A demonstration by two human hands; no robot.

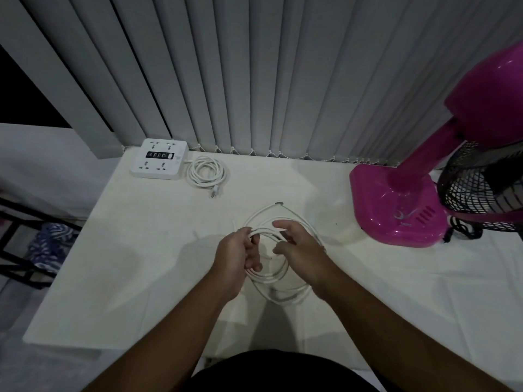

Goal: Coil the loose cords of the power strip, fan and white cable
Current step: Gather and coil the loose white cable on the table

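Observation:
A thin white cable lies in loose loops at the middle of the white table, one end plug pointing away near the top of the loops. My left hand grips a bundle of its strands. My right hand pinches the cable with thumb and fingers beside it. The white power strip sits at the back left, its cord coiled next to it with the plug at the front. A pink fan stands at the right, its black cord bunched beside the base.
Grey vertical blinds hang along the table's far edge. A black metal frame with patterned blue cloth stands left of the table. The fan's black grille leans over the table's right side.

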